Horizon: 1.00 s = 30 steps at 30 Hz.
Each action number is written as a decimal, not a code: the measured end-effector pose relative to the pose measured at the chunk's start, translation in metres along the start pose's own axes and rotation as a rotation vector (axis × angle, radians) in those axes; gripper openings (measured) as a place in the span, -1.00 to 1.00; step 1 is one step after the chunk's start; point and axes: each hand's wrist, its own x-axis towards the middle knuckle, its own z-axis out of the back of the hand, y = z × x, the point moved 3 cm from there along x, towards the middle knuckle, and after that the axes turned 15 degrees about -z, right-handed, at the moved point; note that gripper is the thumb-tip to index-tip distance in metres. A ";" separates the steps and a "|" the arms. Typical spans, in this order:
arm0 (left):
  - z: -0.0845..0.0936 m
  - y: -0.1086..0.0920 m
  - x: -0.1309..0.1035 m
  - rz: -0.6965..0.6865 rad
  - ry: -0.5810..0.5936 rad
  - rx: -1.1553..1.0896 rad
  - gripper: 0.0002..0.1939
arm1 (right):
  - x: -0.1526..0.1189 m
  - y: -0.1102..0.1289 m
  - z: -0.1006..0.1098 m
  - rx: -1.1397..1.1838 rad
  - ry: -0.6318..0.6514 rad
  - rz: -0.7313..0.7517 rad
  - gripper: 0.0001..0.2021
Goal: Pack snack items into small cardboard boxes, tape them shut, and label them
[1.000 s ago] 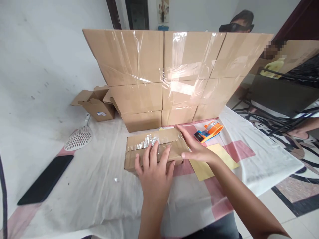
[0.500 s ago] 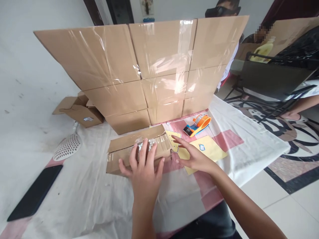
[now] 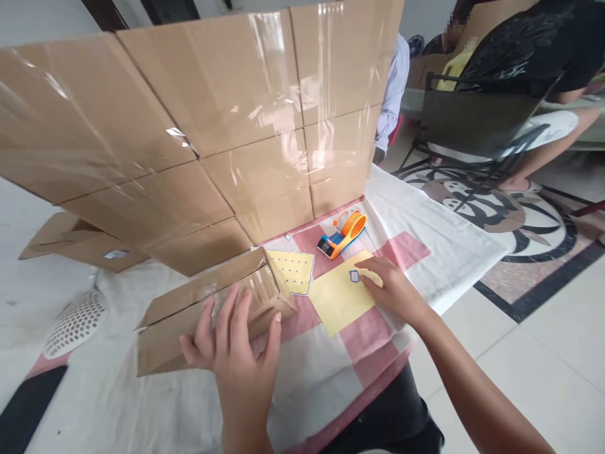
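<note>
A brown cardboard box with clear tape along its top lies in front of me. My left hand is over its top and near side, fingers spread; whether it presses on the box I cannot tell. To the right is a flat yellow sheet with a small blue-edged sticker on it. My right hand is over the sheet's right edge beside the sticker, thumb and fingers apart. A dotted yellow piece of paper lies between the box and the sheet.
An orange tape dispenser lies beyond the sheet. A tall taped cardboard panel stands at the back. On the left are another box, a white perforated skimmer and a dark phone. People sit beyond, one on a chair.
My right hand has moved from beside the box to the yellow sheet. My left hand remains at the box. The view has swung to the right.
</note>
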 end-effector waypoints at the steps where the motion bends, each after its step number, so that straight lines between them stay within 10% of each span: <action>1: -0.002 -0.005 0.002 -0.038 -0.060 -0.020 -0.56 | 0.003 -0.009 0.004 -0.065 0.006 -0.003 -0.73; 5: -0.014 -0.040 0.008 -0.224 -0.207 -0.236 -0.75 | 0.017 -0.017 0.001 -0.244 0.117 0.025 -0.77; 13: -0.070 -0.106 0.003 -0.277 0.282 -0.671 -0.85 | 0.029 -0.009 -0.008 -0.169 0.185 0.012 -0.91; 30: -0.091 -0.079 -0.009 0.455 0.425 -0.910 -0.84 | -0.021 0.024 -0.013 0.673 0.359 -0.138 -0.77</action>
